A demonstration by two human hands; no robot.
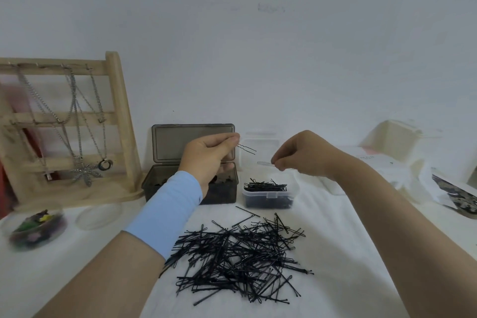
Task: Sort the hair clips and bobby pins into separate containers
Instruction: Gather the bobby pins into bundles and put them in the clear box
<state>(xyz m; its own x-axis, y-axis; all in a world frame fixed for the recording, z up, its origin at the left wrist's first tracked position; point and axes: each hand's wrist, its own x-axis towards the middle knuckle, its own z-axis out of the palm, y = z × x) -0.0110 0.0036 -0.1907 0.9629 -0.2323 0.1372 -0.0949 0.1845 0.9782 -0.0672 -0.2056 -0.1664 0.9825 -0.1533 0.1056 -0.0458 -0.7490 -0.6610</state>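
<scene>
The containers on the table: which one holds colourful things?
The round clear dish, far left: its contents are green, yellow and pink; the smoky box and small clear box hold dark ones.

A white cloth [335,253] is spread over the surface. A pile of black bobby pins [240,255] is heaped at its centre. Behind it, 2 boxes are set side by side: a smoky grey box [154,184] and a small clear box [268,195]. A wooden stand [121,116], a round clear tub [36,230] and a round clear lid [99,215] are placed at the left.
</scene>
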